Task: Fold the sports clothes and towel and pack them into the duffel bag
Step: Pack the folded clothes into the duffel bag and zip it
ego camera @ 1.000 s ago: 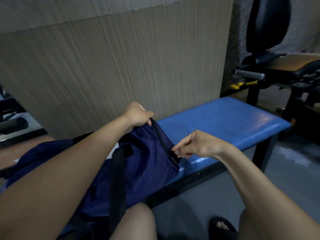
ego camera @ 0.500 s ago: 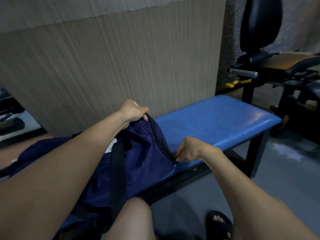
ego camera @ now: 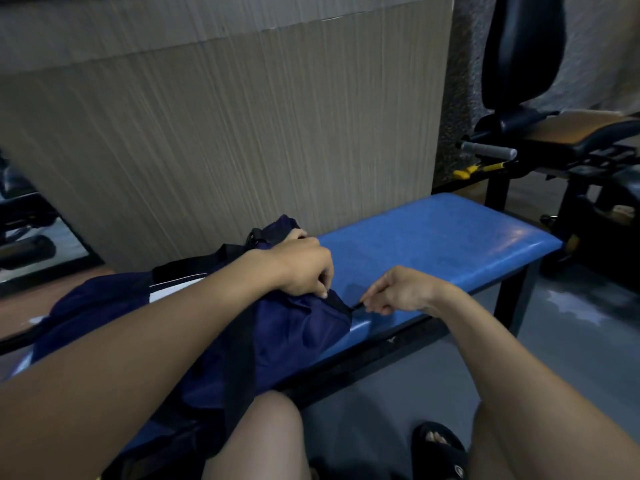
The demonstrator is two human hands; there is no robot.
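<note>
While the soft navy-blue fabric duffel bag (ego camera: 294, 327) lies on the left part of the padded blue worktop (ego camera: 433, 244), the left hand (ego camera: 304, 268) is clamped on the cloth at the bag's top edge, fingers curled down into it. Just to its right, the right hand (ego camera: 398, 292) pinches a small black tab (ego camera: 356, 305) at the bag's right end, thumb and fingers together. A wide black strap (ego camera: 242, 358) runs down the near side of the bag. A white strip (ego camera: 173, 289) shows beyond the left forearm.
</note>
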